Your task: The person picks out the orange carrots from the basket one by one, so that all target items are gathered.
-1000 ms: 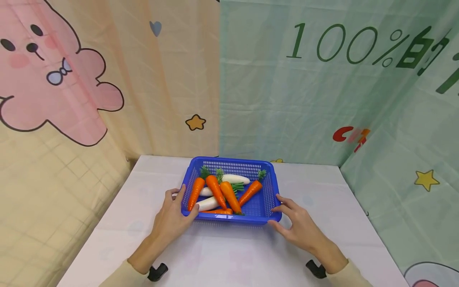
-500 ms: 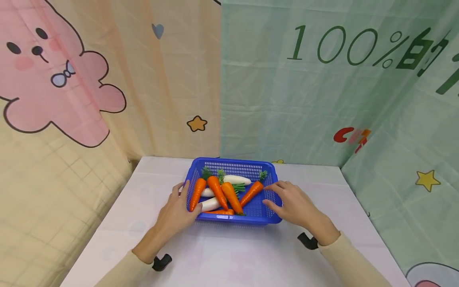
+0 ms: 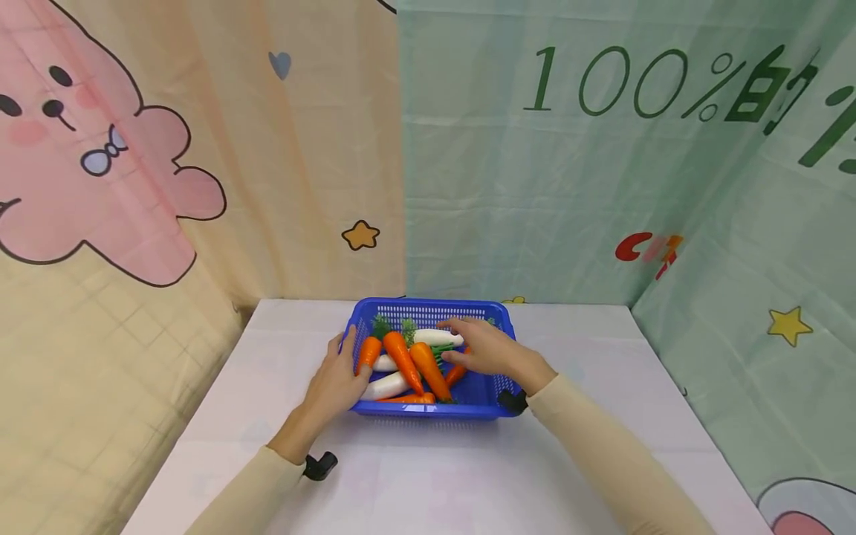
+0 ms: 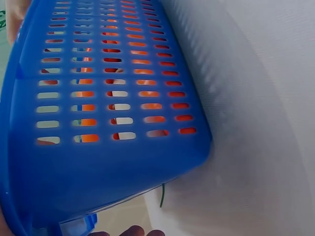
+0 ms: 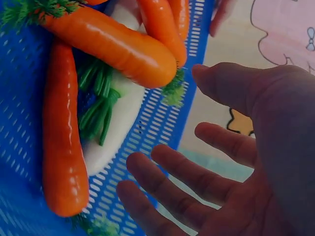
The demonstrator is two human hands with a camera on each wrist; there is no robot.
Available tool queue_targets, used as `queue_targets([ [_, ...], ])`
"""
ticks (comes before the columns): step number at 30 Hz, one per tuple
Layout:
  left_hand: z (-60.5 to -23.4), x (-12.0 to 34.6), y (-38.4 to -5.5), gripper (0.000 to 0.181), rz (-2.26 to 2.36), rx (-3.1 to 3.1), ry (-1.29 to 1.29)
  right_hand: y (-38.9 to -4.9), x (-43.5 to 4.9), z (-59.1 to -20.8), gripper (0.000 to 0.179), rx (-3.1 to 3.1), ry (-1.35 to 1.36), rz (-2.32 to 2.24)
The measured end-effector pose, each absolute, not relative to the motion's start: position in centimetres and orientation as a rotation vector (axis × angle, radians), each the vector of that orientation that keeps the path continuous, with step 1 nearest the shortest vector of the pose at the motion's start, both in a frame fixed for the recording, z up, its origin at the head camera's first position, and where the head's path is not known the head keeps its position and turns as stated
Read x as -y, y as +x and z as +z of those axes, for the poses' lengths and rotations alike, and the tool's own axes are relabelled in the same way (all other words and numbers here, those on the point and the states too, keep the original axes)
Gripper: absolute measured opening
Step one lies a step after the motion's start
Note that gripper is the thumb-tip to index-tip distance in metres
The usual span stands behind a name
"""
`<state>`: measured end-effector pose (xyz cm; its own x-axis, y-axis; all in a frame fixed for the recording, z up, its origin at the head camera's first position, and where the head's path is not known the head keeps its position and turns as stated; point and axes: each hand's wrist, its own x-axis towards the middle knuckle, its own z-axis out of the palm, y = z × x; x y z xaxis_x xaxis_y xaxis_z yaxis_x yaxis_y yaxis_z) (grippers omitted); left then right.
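Observation:
A blue plastic basket holds several orange carrots with green tops and several white radishes. My left hand is at the basket's left side, thumb over the rim and fingers along the outside. In the left wrist view, the perforated basket wall fills much of the frame, with fingertips below it. My right hand hovers over the basket's right half, fingers spread. The right wrist view shows that hand holding nothing, beside a carrot and a white radish.
The basket stands near the back of a white-covered table. Behind it hang printed curtains, a beige one and a green one. A black wrist mount shows by the left forearm.
My right hand has left the basket's right rim and moved left and inward, over the vegetables. My left hand stays at the left side. The basket keeps about the same place.

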<state>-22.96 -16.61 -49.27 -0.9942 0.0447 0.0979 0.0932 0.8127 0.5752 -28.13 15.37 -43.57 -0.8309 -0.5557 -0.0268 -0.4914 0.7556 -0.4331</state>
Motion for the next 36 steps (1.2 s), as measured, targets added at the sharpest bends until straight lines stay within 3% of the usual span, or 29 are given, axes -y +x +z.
queue_targets([
  [14,-49.7,16.7,-23.1,0.089,-0.934,2.918,-0.059,-31.4,-11.7,-45.9,0.065,-2.559,-0.871,-0.718],
  [27,-49.6,16.3,-23.4,0.066,-0.958,2.83,0.002,-31.5,-11.1,-46.7,0.055,-2.481,-0.727,-0.843],
  [36,-49.0,17.0,-22.4,0.065,-1.047,2.819,0.072,-31.8,-11.2,-46.5,0.052,-2.56,-0.786,-0.858],
])
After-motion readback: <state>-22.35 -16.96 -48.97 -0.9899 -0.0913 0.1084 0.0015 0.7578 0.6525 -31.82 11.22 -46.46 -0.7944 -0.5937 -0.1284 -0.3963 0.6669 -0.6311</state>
